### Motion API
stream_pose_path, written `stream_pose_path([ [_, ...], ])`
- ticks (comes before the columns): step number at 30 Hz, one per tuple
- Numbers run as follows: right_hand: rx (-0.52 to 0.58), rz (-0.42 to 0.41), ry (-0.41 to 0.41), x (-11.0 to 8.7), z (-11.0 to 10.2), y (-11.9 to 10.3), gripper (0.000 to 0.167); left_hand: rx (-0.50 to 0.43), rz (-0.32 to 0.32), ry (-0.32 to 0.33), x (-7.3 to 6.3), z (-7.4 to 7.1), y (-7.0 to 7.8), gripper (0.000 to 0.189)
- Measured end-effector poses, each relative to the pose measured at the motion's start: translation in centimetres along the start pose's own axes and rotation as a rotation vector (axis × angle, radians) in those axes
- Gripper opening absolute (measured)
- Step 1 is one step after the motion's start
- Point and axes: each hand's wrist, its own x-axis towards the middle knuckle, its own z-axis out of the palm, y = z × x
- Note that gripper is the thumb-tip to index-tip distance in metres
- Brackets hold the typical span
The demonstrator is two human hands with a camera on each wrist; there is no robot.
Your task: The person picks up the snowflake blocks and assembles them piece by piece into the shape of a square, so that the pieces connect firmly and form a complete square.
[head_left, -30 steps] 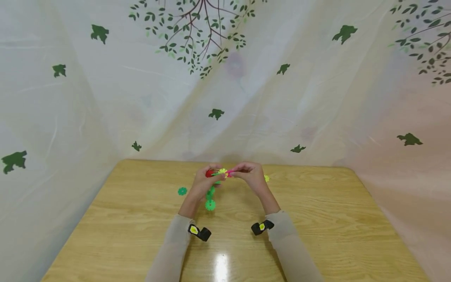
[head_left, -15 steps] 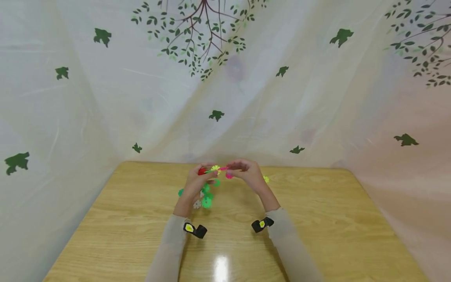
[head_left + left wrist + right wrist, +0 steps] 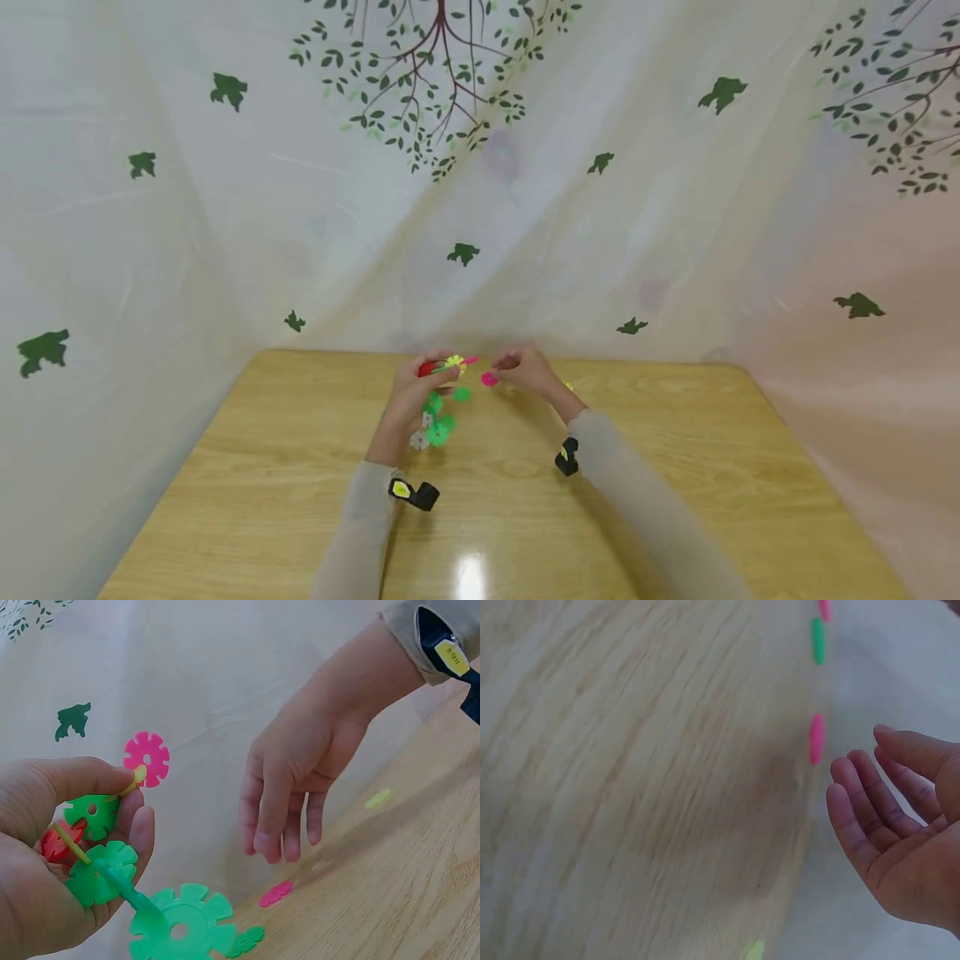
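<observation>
My left hand (image 3: 408, 392) holds a chain of linked, notched plastic discs, with thumb and forefinger pinching a yellow disc (image 3: 136, 780). A pink disc (image 3: 146, 759) sticks out past those fingertips, joined to the yellow one. Against the palm lie a red disc (image 3: 60, 841) and green discs (image 3: 91, 815), partly covered by the fingers. A larger green disc (image 3: 184, 928) hangs below the hand. My right hand (image 3: 900, 825) holds nothing; its fingers are loosely bent. It hovers just above a loose pink disc (image 3: 489, 379) on the table.
On the wooden table (image 3: 300, 500), a loose green disc (image 3: 462, 394) lies left of the pink one. A yellow disc (image 3: 379, 798) lies beyond the right hand. Grey-white discs (image 3: 418, 439) show beside the left wrist. A printed cloth (image 3: 360, 275) hangs behind the table's far edge.
My right hand has let go of the pink disc joined to the chain and drawn away from it, down toward the loose pink disc. My left hand has shifted slightly left with the chain.
</observation>
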Motion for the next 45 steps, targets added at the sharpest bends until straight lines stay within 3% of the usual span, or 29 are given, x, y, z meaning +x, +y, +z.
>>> stream_pose_path([
  [5,-0.049,0.043,-0.050,1.2,0.9,1.3,0.023,0.008,0.004,-0.006,-0.2,-0.1,-0.2,0.040],
  [11,-0.114,0.040,-0.102,1.6,1.4,0.9,0.031,0.029,0.011,-0.014,-0.1,-0.1,-0.3,0.041],
  [19,-0.187,0.016,-0.208,1.2,1.4,0.6,0.017,0.032,0.004,-0.006,0.1,0.1,-0.5,0.039],
  [26,-0.186,0.048,-0.224,0.9,0.7,1.0,0.036,0.056,-0.009,-0.021,0.0,0.3,-0.5,0.042],
  [32,-0.195,0.067,-0.229,0.6,0.3,0.9,0.025,0.035,-0.009,-0.035,0.1,0.3,-0.5,0.041],
  [36,-0.168,0.047,-0.261,0.4,0.1,0.7,0.025,0.020,0.003,-0.042,0.2,0.3,-0.5,0.044],
  [42,-0.035,0.068,-0.360,-0.4,-0.9,0.6,0.022,0.034,0.003,-0.038,0.2,0.4,-0.5,0.044],
  [45,0.005,0.056,-0.318,-0.8,-1.4,0.7,0.024,0.043,0.002,-0.033,0.1,0.3,-0.6,0.042],
])
